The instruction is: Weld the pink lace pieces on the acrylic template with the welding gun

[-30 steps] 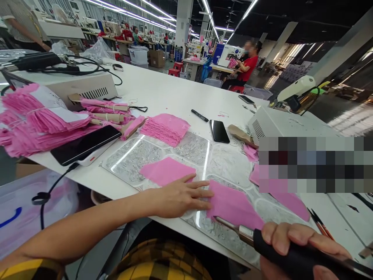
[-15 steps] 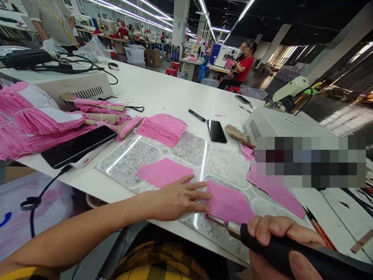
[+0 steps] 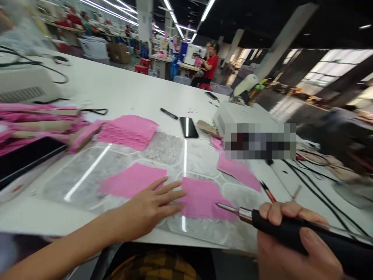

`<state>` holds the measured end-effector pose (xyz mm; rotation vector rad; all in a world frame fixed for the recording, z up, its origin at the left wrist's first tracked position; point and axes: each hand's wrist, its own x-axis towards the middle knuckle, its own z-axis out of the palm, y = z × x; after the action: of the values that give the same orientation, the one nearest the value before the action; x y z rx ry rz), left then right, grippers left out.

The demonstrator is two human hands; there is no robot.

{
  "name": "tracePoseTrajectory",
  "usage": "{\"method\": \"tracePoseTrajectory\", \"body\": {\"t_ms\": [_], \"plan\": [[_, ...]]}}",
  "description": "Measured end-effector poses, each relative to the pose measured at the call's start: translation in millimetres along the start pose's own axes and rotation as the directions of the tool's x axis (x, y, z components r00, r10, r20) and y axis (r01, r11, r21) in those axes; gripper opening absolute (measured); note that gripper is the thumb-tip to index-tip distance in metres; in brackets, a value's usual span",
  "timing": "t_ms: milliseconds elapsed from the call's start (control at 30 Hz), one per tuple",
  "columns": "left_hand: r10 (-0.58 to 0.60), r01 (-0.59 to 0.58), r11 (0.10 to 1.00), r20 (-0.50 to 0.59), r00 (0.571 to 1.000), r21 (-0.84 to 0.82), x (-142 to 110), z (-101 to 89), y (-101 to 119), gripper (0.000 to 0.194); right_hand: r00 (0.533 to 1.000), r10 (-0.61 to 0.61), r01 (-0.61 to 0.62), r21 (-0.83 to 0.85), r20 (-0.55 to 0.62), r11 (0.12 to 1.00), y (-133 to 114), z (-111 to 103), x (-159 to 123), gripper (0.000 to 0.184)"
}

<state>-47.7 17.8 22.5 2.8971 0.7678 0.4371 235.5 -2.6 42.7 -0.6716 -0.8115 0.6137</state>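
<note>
My left hand (image 3: 145, 208) lies flat with its fingers spread, fingertips at the left edge of a pink fabric piece (image 3: 198, 196). My right hand (image 3: 297, 233) is wrapped round a black-handled tool (image 3: 246, 215) with a slim, pointed metal tip, much like a soldering iron. That tip is over the right part of the fabric piece; I cannot tell whether it touches. A second pink piece (image 3: 134, 181) lies left of my fingers, partly under or beside the hand. Both pieces rest on a grey marble-patterned sheet (image 3: 201, 157).
A stack of pink pieces (image 3: 128, 132) sits at the sheet's back left, and another pink piece (image 3: 239, 171) to the right. Behind are a phone (image 3: 189, 127), a marker (image 3: 169, 113) and a white box (image 3: 247, 114). Tied pink bundles (image 3: 37, 116) lie left. A seated person (image 3: 210, 66) works beyond.
My view has turned right, so the table's things sit farther left. The tool tip has moved from the piece's near left edge to its right part. My left hand stays spread at the fabric.
</note>
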Motion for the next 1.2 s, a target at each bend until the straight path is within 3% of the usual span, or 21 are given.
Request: {"method": "tracePoseTrajectory", "body": {"t_ms": [133, 267, 500, 900, 1200], "plan": [[0.082, -0.075, 0.994, -0.083, 0.993, 0.082, -8.6, 5.9, 2.3, 0.058, 0.981, -0.143, 0.129, -0.115, -0.130, 0.985, -9.6, -32.2, 21.9, 0.013], [0.094, -0.084, 0.992, -0.107, 0.990, 0.095, -13.1, 15.7, 5.9, 0.056, 0.967, -0.175, 0.146, -0.160, -0.185, 0.976, -14.4, -44.8, 22.4, 0.014], [0.061, -0.051, 0.988, -0.064, 0.996, 0.146, -15.8, 19.9, 8.5, 0.055, 0.985, -0.105, 0.090, -0.119, -0.135, 0.989, -10.5, -42.7, 14.5, 0.014], [0.106, -0.095, 0.968, -0.033, 0.994, 0.232, -14.3, 18.8, 7.1, 0.055, 0.988, -0.092, 0.078, -0.112, -0.122, 0.991, -8.6, -41.3, 15.3, 0.014], [0.093, -0.086, 0.976, -0.026, 0.995, 0.202, -12.0, 16.4, 7.3, 0.055, 0.991, -0.107, 0.096, -0.134, -0.080, 0.986, -7.9, -39.2, 13.9, 0.011]]}}
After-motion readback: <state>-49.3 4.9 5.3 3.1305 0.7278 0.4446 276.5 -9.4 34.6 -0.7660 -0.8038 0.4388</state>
